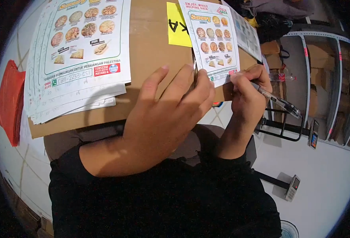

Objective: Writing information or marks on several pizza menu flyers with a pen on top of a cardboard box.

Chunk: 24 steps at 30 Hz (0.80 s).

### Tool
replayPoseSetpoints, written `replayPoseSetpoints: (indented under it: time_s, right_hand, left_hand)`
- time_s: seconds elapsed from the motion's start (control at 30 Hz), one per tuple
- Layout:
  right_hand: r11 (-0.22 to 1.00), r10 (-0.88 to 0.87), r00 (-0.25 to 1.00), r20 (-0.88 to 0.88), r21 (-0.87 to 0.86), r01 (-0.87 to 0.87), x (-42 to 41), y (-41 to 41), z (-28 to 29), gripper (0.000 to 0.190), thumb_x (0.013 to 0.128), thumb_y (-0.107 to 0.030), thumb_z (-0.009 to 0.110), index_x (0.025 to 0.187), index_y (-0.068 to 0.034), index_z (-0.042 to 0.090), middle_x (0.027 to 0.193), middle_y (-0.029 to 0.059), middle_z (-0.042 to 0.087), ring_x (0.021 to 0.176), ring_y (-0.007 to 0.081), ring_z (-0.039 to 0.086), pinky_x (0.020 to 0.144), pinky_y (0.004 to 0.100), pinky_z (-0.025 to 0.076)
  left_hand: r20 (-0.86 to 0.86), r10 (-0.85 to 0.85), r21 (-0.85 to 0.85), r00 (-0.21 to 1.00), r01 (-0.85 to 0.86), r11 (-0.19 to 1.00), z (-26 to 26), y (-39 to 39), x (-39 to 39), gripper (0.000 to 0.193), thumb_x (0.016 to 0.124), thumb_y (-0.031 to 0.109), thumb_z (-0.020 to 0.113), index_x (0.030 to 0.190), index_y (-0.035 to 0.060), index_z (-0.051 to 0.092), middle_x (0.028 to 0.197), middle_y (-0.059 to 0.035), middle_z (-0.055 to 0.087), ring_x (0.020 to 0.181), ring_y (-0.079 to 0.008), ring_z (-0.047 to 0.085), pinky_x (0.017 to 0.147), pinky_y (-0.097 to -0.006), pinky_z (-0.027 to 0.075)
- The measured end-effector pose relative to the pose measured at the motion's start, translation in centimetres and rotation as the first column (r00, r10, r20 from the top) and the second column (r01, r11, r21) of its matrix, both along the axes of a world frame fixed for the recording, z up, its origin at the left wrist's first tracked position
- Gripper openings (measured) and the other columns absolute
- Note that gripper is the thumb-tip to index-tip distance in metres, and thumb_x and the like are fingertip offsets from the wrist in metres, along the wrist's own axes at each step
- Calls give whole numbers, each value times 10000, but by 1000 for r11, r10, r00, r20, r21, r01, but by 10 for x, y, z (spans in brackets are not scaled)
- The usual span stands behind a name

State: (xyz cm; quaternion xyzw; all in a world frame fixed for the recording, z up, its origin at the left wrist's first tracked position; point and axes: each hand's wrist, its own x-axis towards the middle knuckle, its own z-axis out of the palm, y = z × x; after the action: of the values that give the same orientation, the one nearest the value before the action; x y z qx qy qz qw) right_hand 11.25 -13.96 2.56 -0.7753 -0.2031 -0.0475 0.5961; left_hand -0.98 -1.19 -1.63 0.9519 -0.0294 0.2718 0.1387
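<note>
My left hand (169,110) rests with fingers spread on a brown cardboard box (154,53), its fingertips beside the lower left corner of a printed menu flyer (215,38). My right hand (250,89) pinches that flyer's lower right corner between thumb and finger. A clear pen with a black grip (282,102) is also held in the right hand and points down to the right. Under the flyer's left edge lies a yellow paper (178,26) with black handwriting. To the left, a stack of similar flyers (82,44) lies on the cardboard, its lower sheets fanned out.
A red folded item (11,104) lies left of the cardboard, over the tiled floor. At the right stand metal shelves (307,59) with cardboard boxes (320,56) and a plastic bottle (282,76). Two scale displays on posts (314,135) (293,188) stand at the lower right.
</note>
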Motion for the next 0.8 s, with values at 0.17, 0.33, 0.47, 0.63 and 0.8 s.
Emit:
replayPoseSetpoints:
  time_s: [0.17,0.33,0.47,0.63,0.8]
  right_hand:
    - [996,31,989,-142,86,-19,-8,5,7,148,637,31,574,623,-25,437,590,20,471,529,66,438,512,191,358]
    - [1000,-25,1000,11,5,25,1,1,0,164,634,37,572,614,-27,423,578,19,462,477,64,400,454,199,330]
    - [993,-10,998,-64,117,18,-1,3,0,160,629,34,579,611,-26,432,585,15,468,509,62,411,483,196,332]
    - [999,-36,999,-35,19,36,-1,3,3,155,615,35,584,607,-23,441,581,16,460,498,66,413,467,219,344]
    - [974,54,993,-108,225,-29,4,-3,4,155,652,51,576,641,-21,439,592,21,468,486,79,425,449,213,351]
  left_hand:
    - [14,14,22,1000,-14,1000,-2,-1,1,663,568,421,640,1160,181,462,1205,6,414,1115,-185,374,922,-397,309]
    - [29,10,13,1000,-11,1000,1,-1,2,606,621,425,604,1158,179,468,1192,2,430,1113,-185,382,927,-400,308]
    - [30,9,32,1000,-10,999,-1,0,2,573,650,419,590,1155,177,470,1189,1,433,1113,-186,385,928,-399,307]
    - [27,8,3,1000,-8,1000,-1,-2,2,570,644,407,611,1149,177,478,1187,0,433,1119,-187,382,920,-400,314]
    - [-37,-33,12,999,34,999,9,4,5,595,603,416,641,1121,161,502,1164,-7,468,1094,-182,420,912,-401,322]
